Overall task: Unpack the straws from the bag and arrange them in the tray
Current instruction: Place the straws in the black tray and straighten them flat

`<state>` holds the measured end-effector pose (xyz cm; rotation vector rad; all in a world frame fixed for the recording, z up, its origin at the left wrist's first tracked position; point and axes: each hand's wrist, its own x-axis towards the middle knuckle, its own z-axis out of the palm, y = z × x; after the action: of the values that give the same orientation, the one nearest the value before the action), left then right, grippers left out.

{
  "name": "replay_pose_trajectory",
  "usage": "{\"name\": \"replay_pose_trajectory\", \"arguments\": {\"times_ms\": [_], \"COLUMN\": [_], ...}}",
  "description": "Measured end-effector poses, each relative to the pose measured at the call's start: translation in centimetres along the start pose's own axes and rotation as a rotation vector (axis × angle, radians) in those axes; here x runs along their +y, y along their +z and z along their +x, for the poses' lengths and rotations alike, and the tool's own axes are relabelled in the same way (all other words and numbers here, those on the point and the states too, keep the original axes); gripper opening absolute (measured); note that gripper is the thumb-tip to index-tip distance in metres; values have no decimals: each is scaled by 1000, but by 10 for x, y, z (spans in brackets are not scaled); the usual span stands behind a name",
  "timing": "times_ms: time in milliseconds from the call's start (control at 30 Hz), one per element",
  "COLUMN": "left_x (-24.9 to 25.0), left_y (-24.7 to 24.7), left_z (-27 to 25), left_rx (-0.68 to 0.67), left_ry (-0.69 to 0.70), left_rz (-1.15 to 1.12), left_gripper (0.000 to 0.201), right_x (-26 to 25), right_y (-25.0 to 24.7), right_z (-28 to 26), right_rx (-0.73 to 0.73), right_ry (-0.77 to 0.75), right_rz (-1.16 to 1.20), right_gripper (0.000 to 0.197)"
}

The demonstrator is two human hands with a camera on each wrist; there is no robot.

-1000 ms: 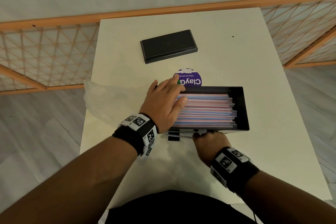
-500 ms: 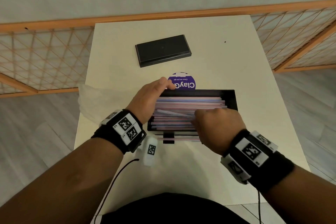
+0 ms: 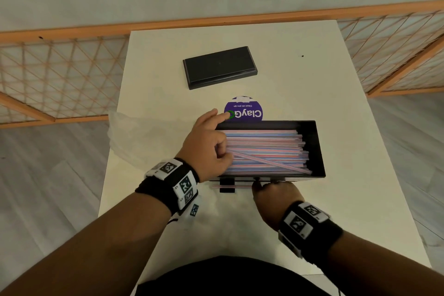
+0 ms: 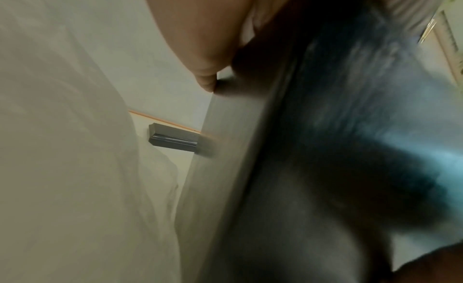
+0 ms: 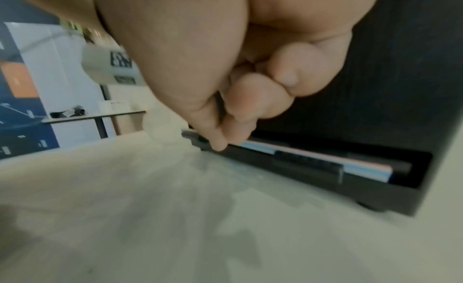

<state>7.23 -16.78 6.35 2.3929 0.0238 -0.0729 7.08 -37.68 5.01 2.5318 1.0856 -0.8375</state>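
Note:
The black tray (image 3: 317, 149) sits mid-table, filled with pink, blue and white straws (image 3: 262, 145) lying lengthwise; one pink straw (image 3: 271, 162) lies slantwise on top. My left hand (image 3: 206, 144) holds the tray's left end, fingers curled over the wall onto the straw ends, forefinger stretched to the far corner. My right hand (image 3: 270, 188) is curled at the tray's front slot. In the right wrist view its fingertips (image 5: 220, 143) pinch at the slot, where a straw (image 5: 313, 158) lies. Left of it, a straw (image 3: 222, 186) pokes out along the front. The empty clear bag (image 3: 141, 134) lies left of the tray.
A black lid (image 3: 219, 67) lies flat at the far middle of the white table (image 3: 336, 108). A purple round sticker (image 3: 248, 110) shows behind the tray. Orange lattice railings (image 3: 60, 79) flank the table on both sides. The left wrist view is blurred.
My right hand came off the straws in the tray and dropped back to the front slot. A pink straw now lies slantwise on the pile. My left forefinger has stretched out.

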Motion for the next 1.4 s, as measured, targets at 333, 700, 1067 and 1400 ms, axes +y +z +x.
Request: {"name": "replay_pose_trajectory", "arguments": {"times_ms": [333, 700, 1067, 1400], "left_x": [-6, -1, 16, 11], "left_y": [2, -3, -21, -5], "left_z": [2, 5, -3, -15], "left_rx": [-1, 13, 331, 184], "left_ry": [32, 5, -168, -215], "left_rz": [2, 49, -483, -363], "left_gripper": [12, 10, 38, 62], "right_x": [2, 21, 37, 23], "right_y": [10, -46, -88, -50], "right_z": [7, -73, -16, -25], "right_rx": [35, 433, 435, 146], "right_ry": [11, 31, 120, -95], "right_rz": [9, 29, 73, 247], "right_gripper": [32, 20, 19, 105]}}
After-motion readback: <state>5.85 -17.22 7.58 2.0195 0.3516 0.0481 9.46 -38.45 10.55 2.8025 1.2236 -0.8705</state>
